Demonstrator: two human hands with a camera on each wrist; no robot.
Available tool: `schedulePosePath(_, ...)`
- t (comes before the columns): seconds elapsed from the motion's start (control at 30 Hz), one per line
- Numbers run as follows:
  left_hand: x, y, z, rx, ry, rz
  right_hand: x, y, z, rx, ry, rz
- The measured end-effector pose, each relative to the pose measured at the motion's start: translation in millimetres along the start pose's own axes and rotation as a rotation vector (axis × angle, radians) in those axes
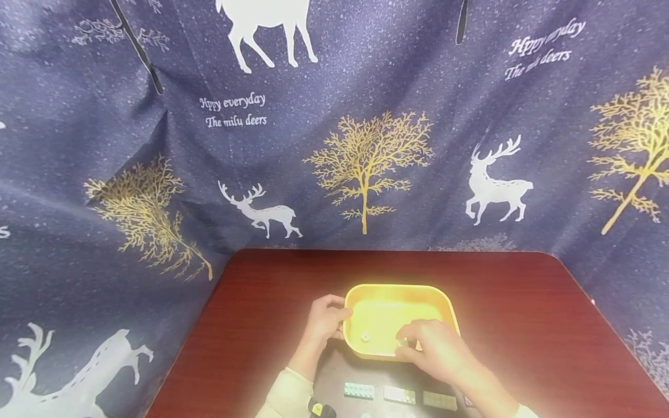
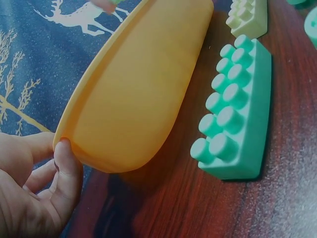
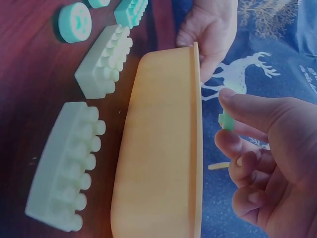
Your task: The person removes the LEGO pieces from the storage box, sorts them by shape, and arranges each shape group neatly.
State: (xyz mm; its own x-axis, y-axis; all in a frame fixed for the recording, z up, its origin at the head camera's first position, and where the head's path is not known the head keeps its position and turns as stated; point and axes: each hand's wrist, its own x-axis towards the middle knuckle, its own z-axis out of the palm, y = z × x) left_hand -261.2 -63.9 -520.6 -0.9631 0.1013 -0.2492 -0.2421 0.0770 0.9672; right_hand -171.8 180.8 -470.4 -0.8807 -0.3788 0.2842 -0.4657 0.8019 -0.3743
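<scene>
A yellow plastic bin (image 1: 397, 286) stands on the table, and my left hand (image 1: 325, 318) pinches its left rim. In the left wrist view the thumb (image 2: 67, 163) lies over that rim with the fingers behind it. My right hand (image 1: 436, 348) is above the bin's front right part. Between its thumb and index finger it pinches a small green toy piece (image 3: 226, 121), mostly hidden by the fingers. Inside the bin lies a small pale round piece (image 1: 365, 336). In front of the bin is a green studded building block (image 2: 242, 114).
Two pale building blocks (image 1: 399, 395) (image 1: 440, 400) lie in a row right of the green one. A green toy wheel (image 3: 75, 22) rests nearer the table's front. The red-brown table (image 1: 272, 278) meets a dark blue deer-print curtain (image 1: 334, 75) at its back.
</scene>
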Motion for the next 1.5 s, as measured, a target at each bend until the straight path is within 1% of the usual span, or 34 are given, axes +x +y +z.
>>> schedulePosePath(0.27,-0.5,-1.4,-1.2,-0.002,0.009,-0.002,-20.6,0.1,-4.6,0.055,-0.029,0.037)
schedulePosePath(0.37,-1.0,-1.8,-1.2,0.001,0.011,-0.005,-29.1,-0.1,-5.6,0.057,-0.044,0.041)
schedulePosePath(0.47,-1.2,-2.3,-1.0,0.004,0.010,-0.006,-37.7,0.8,-4.5,0.033,-0.053,0.045)
schedulePosePath(0.57,-1.0,-3.0,-0.7,0.009,0.011,-0.009,-46.5,2.6,-1.0,0.008,-0.038,0.021)
schedulePosePath(0.63,-0.7,-3.2,-0.5,0.011,0.010,-0.009,-51.9,4.3,2.1,0.005,-0.016,-0.024)
schedulePosePath(0.73,-0.4,-2.7,0.0,0.008,0.007,-0.008,-60.1,5.9,5.6,0.037,-0.032,-0.061)
schedulePosePath(0.8,-0.8,-1.8,0.4,0.004,0.004,-0.006,-65.9,5.8,7.4,0.064,-0.076,-0.039)
schedulePosePath(0.87,-1.1,-1.0,0.7,0.000,0.002,-0.008,-71.7,4.9,8.6,0.087,-0.126,0.015)
schedulePosePath(0.97,-1.5,-0.6,0.8,-0.002,0.003,-0.010,-78.6,3.1,10.4,0.093,-0.191,0.089)
schedulePosePath(1.07,-1.3,-0.4,0.9,-0.004,0.007,-0.012,-82.8,5.1,14.8,0.105,-0.252,0.132)
schedulePosePath(1.17,-0.9,-0.6,0.8,-0.004,0.009,-0.010,-85.1,7.3,17.4,0.107,-0.286,0.134)
schedulePosePath(1.3,-1.0,0.0,0.8,-0.002,0.009,-0.008,-86.8,7.4,15.3,0.078,-0.301,0.101)
schedulePosePath(1.4,-1.8,1.2,1.1,0.000,0.011,-0.008,-88.9,6.3,14.5,0.055,-0.309,0.107)
schedulePosePath(1.5,-1.4,1.6,1.1,0.001,0.011,-0.010,-92.0,4.8,16.4,0.050,-0.296,0.130)
